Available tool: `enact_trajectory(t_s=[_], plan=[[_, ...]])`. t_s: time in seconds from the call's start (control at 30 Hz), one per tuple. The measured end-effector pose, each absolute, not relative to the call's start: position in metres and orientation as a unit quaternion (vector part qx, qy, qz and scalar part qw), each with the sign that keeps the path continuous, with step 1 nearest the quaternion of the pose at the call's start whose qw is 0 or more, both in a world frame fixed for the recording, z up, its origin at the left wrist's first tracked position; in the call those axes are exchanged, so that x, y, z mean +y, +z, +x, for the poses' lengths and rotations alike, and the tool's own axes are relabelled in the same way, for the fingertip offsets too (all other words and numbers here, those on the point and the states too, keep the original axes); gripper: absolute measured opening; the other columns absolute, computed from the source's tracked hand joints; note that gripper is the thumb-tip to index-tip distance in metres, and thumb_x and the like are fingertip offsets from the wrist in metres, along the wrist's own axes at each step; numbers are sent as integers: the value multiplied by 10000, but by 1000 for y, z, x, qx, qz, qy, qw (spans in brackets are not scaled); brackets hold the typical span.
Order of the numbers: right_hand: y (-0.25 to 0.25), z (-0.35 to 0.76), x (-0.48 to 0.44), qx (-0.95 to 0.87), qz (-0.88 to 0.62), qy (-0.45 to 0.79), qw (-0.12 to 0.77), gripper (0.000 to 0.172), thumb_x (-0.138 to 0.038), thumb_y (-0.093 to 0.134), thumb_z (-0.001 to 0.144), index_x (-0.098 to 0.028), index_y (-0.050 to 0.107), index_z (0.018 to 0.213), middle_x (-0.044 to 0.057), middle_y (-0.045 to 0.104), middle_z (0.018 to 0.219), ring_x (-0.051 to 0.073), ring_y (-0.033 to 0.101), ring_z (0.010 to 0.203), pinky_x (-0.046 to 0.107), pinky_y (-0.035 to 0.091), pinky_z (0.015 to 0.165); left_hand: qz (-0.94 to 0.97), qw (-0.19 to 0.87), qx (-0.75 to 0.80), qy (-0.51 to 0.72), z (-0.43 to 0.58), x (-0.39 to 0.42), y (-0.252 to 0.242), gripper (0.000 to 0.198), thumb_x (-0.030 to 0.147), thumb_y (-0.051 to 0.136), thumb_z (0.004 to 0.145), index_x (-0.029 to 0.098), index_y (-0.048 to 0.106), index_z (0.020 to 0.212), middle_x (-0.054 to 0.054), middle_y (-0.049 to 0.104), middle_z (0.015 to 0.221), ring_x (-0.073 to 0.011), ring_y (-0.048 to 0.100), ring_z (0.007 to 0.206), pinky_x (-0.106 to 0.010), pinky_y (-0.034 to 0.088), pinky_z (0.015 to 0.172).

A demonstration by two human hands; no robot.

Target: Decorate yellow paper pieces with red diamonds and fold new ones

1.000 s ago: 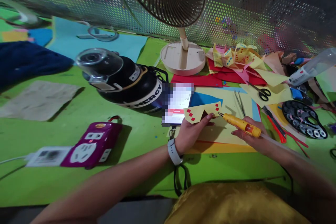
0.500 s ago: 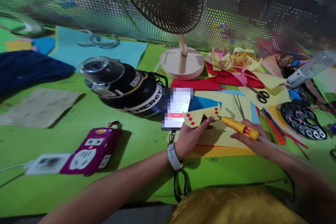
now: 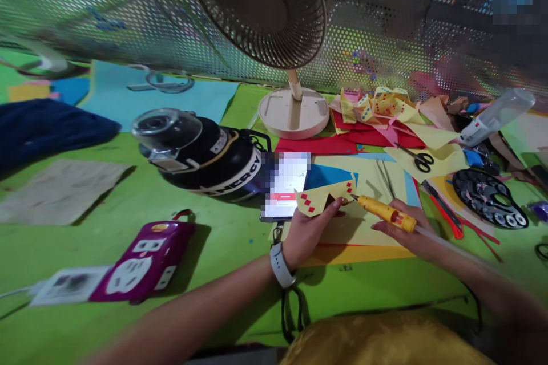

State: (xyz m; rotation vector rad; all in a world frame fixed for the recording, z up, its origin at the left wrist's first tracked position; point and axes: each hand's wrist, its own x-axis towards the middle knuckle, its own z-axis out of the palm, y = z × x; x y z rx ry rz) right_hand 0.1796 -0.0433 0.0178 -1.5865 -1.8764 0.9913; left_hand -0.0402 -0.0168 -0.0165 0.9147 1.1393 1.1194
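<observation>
My left hand (image 3: 309,232) pinches a folded piece of pale yellow paper (image 3: 319,199) marked with red diamonds, thumb in front. In my right hand (image 3: 405,227) is a yellow hot glue gun (image 3: 385,212), with a clear glue stick trailing from its back end. The gun's dark tip points left and is close to the paper's right edge; I cannot tell whether it touches. Beneath both hands lie stacked paper sheets (image 3: 342,236) in yellow and orange. A lit phone (image 3: 287,188) lies just beyond my left hand.
Tweezers (image 3: 386,178), black scissors (image 3: 422,159), a red cutter (image 3: 445,214) and a black paint palette (image 3: 492,197) lie to the right. A white fan (image 3: 294,114) and paper scraps (image 3: 389,102) stand behind. On the left are a large black bottle (image 3: 209,154) and a purple power strip (image 3: 143,259).
The whole scene sits slightly lower in view, as the camera has tilted a little. Both hands keep their hold on the paper and glue gun, whose tip remains near the paper.
</observation>
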Motion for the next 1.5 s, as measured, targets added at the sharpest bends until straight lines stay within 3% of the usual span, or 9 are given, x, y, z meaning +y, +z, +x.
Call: enact_trajectory(t_s=[0.17,0.33,0.5,0.7,1.0,1.1,1.27,1.37,1.5], plan=[[24,184,-39,-745,-573,275,202,246,-455,620,807,-244,506,751,-31,557,607,135,496,509,261,320,465,396,600,493,491,-41,-16,-20,300,391,763,712,155,680,877,-67,744,924,-199,714,741,-339,621,729],[39,210,-38,-818,-540,100,173,190,-332,587,824,-210,555,967,74,651,904,217,628,766,302,423,626,397,601,490,491,-42,-16,-24,331,399,780,692,150,675,882,-67,744,896,-213,717,737,-349,622,728],[47,261,-47,-736,-665,22,125,379,-280,598,789,-221,535,1158,110,650,1132,281,642,972,373,486,784,389,605,485,498,-41,-15,-25,343,392,790,684,154,682,906,-75,735,984,-220,708,846,-336,619,759],[36,337,-74,-599,-795,4,92,690,-382,639,766,-185,402,1382,144,637,1157,284,648,963,369,494,767,377,610,482,504,-40,-14,-24,378,396,809,656,143,677,903,-74,735,948,-230,702,847,-355,622,754],[52,370,-87,-628,-778,2,4,432,-370,583,855,-177,557,1241,207,629,1200,316,603,1102,398,451,880,391,608,478,499,-39,-14,-25,356,392,786,677,150,681,916,-84,741,966,-245,710,872,-377,625,760],[63,336,-71,-648,-759,-33,45,305,-386,541,884,-182,625,1095,167,665,1136,296,613,1069,389,454,892,389,609,488,490,-38,-15,-22,314,373,785,681,152,684,879,-73,744,934,-211,715,791,-353,622,746],[50,244,-22,-739,-659,133,47,418,-495,483,897,-188,565,1169,89,709,945,239,675,831,340,495,715,399,606,490,483,-38,-16,-21,281,368,784,688,162,687,851,-65,748,886,-192,708,721,-333,616,710],[33,209,2,-769,-623,137,-23,505,-411,492,889,-144,475,1317,111,716,903,250,668,739,336,469,644,399,618,482,476,-39,-16,-21,293,379,780,698,168,687,879,-69,752,901,-199,710,712,-338,615,703],[22,202,17,-792,-580,189,26,506,-218,473,839,-194,498,1345,85,716,907,188,644,699,285,443,609,408,625,471,470,-39,-16,-17,286,395,761,717,176,684,884,-90,752,955,-229,722,753,-349,612,701]])
